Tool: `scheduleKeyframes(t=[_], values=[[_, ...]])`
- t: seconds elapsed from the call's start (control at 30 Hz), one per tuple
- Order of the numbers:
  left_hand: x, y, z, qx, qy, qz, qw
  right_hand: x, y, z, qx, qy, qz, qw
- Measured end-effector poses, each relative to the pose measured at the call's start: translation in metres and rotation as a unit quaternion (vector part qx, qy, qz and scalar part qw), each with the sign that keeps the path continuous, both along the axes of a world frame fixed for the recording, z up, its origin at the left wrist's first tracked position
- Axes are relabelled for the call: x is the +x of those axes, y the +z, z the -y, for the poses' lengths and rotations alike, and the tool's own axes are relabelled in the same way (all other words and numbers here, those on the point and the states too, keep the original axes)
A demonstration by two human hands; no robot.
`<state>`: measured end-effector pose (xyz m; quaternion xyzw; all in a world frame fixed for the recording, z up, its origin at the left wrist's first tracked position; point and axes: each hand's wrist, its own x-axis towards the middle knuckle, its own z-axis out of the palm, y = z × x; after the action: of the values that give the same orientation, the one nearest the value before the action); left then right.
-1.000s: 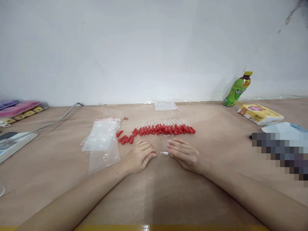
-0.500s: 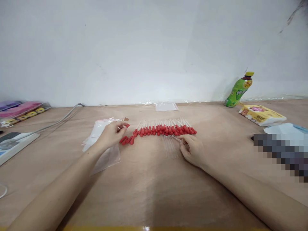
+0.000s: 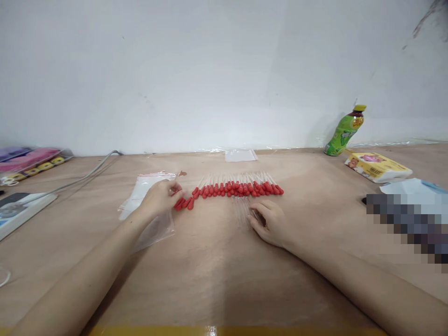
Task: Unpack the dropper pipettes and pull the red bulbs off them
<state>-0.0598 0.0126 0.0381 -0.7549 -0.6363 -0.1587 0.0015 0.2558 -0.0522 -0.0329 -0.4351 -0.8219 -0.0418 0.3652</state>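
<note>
Several droppers lie in a row on the brown table, with red rubber bulbs (image 3: 241, 188) toward me and thin clear stems (image 3: 219, 178) pointing away. In front of the row is a small bunch of loose clear tubes (image 3: 241, 211). My right hand (image 3: 271, 223) rests at their right side, thumb and index finger apart, fingertips at the tubes. My left hand (image 3: 161, 198) is closed beside a few loose red bulbs (image 3: 185, 204). A bit of red shows between its fingers, apparently a bulb, mostly hidden. Beneath that hand lie clear zip bags (image 3: 154, 235).
At the back right, a green drink bottle (image 3: 345, 133) leans by the wall. In front of it sit a yellow tissue pack (image 3: 378, 166) and a light blue sheet (image 3: 416, 193). A power strip (image 3: 31, 210) with a grey cable (image 3: 84, 175) lies left. A white packet (image 3: 241, 155) lies at the back.
My left hand has drawn down toward the loose bulbs, its red bulb now mostly covered. My right hand has moved slightly left, its fingers now apart where they held a clear tube.
</note>
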Motion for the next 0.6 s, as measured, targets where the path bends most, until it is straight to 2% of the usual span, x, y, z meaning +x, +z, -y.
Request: scheduleKeyframes(t=[0.1, 0.2, 0.27, 0.37, 0.43, 0.53, 0.6], values=[[0.008, -0.007, 0.001, 0.051, -0.016, -0.001, 0.999, -0.001, 0.002, 0.001, -0.006, 0.005, 0.011, 1.0], [0.016, -0.011, -0.004, 0.051, -0.014, -0.012, 0.999, -0.002, 0.005, 0.002, -0.022, 0.012, 0.016, 1.0], [0.022, -0.009, -0.011, 0.018, 0.01, -0.022, 1.0, -0.002, 0.006, 0.002, -0.027, 0.015, 0.018, 0.999], [0.031, -0.002, -0.023, -0.084, 0.06, -0.022, 0.994, 0.0, 0.008, 0.003, -0.029, 0.016, 0.016, 0.999], [0.036, 0.001, -0.03, -0.144, 0.069, -0.014, 0.987, 0.0, 0.008, 0.003, -0.032, 0.016, 0.003, 0.999], [0.04, 0.002, -0.037, -0.172, 0.06, 0.001, 0.983, 0.001, 0.006, 0.001, -0.032, 0.018, -0.043, 0.998], [0.041, 0.003, -0.038, -0.161, 0.06, 0.006, 0.985, 0.002, 0.006, -0.001, -0.027, 0.014, -0.079, 0.996]])
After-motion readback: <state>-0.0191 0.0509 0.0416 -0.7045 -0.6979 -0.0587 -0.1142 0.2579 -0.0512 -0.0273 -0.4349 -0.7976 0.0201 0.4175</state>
